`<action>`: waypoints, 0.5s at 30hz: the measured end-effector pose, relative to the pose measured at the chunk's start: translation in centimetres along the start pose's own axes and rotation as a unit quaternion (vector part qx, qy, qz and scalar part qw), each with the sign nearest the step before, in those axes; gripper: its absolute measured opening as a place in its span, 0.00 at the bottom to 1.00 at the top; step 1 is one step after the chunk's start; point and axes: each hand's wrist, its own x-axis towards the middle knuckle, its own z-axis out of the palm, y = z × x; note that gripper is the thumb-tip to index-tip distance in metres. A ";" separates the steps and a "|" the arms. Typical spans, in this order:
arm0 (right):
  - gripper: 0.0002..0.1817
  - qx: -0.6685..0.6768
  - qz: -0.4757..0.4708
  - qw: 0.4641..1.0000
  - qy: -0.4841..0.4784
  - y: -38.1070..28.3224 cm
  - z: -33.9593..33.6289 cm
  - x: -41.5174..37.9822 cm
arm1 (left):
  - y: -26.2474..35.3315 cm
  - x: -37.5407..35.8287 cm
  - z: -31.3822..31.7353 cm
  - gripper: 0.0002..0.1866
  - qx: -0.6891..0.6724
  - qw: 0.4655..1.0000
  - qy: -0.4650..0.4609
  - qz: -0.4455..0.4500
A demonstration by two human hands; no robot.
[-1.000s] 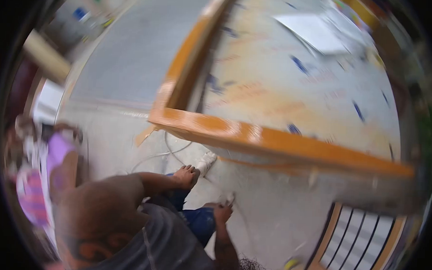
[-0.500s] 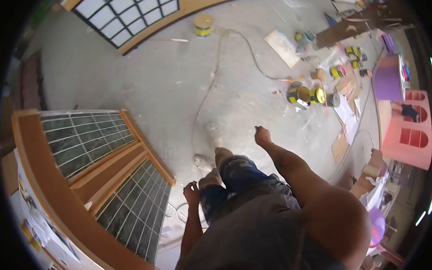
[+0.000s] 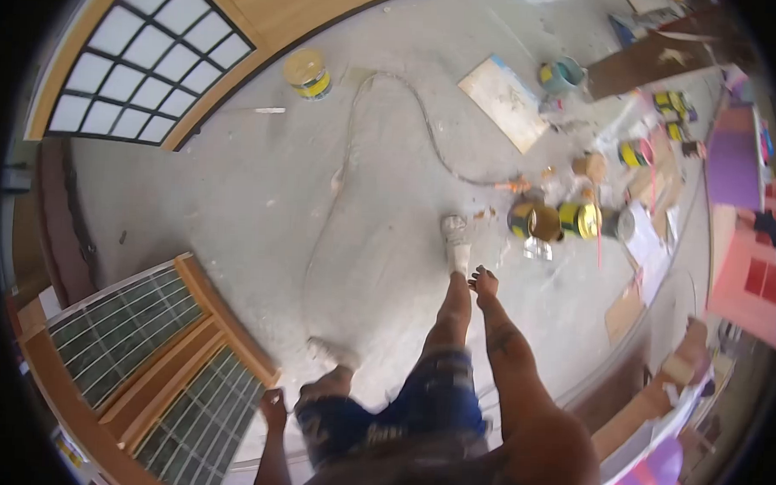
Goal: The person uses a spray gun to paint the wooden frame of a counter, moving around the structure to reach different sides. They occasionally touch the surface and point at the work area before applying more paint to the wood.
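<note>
My right hand (image 3: 484, 281) hangs in front of my right leg with its fingers apart and nothing in them. Beyond it on the floor stand an open paint bucket (image 3: 520, 220) and a yellow-banded can (image 3: 580, 220). My left hand (image 3: 274, 407) is low at my left side, close to the corner of a wooden-framed panel (image 3: 231, 322) with dark gridded panes. The left fingers look small and blurred; I cannot tell how far they are curled. My right shoe (image 3: 455, 232) is stretched ahead, and the left shoe (image 3: 331, 352) is behind it.
A hose (image 3: 349, 147) loops across the concrete floor to an orange-ended tool (image 3: 511, 186). A lidded bucket (image 3: 308, 74) stands near a white lattice panel (image 3: 146, 59). A stained board (image 3: 504, 101), more cans and a brown beam (image 3: 659, 64) lie to the right.
I have stepped forward: the right leg is now ahead and the cans are nearer. My right hand is lower in view; the left has moved close by the wooden-framed panel.
</note>
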 end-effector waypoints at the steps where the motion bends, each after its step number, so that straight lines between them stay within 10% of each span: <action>1: 0.24 0.030 0.014 0.999 0.004 -2.0 1.7 4.8 | 0.6 -0.1 1.9 0.07 -0.037 0.996 -0.010 -0.074; 7: 0.49 0.299 0.006 0.954 0.004 -6.7 8.8 35.0 | 20.7 -1.4 14.2 0.09 0.031 0.975 -0.208 -0.073; 8: 0.54 0.358 -0.025 0.933 0.019 -8.2 9.4 37.5 | 25.2 -1.4 16.6 0.08 -0.020 0.952 -0.240 -0.188; 10: 0.49 0.345 -0.058 0.926 0.143 -13.2 10.5 39.0 | 30.4 -1.1 19.7 0.12 0.063 0.948 -0.310 -0.049; 12: 0.38 0.397 -0.025 0.907 0.138 -14.8 9.6 41.9 | 34.2 -0.9 21.7 0.14 0.030 0.939 -0.319 -0.128; 13: 0.36 0.731 0.053 0.667 0.133 -15.2 8.6 42.1 | 35.9 -1.0 21.8 0.14 0.008 0.934 -0.311 -0.174; 14: 0.33 0.933 0.134 0.314 0.114 -15.6 7.1 41.4 | 38.2 -0.2 21.5 0.16 -0.003 0.901 -0.327 -0.284; 15: 0.39 0.979 0.146 0.103 0.097 -16.8 7.5 39.6 | 37.4 -1.0 21.5 0.19 -0.100 0.910 -0.284 -0.286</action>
